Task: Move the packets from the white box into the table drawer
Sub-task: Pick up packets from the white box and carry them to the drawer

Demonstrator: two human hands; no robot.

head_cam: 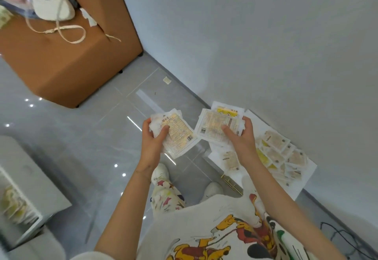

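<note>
My left hand (pixel 152 137) curled round one stack of packets (pixel 176 135) and my right hand (pixel 242 137) pinched a second stack (pixel 214 126), just at 10 o'clock of the open drawer (pixel 296 188) holding more; they looked light, floppy and slick, best gripped mid-stack.

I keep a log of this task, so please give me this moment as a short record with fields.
left hand: grips one stack of packets
right hand: grips a second stack
drawer: open, many loose packets lie inside
white box: lower left, blurred; it seems to hold some packets
elsewhere: brown cabinet with a white bag on top
</note>
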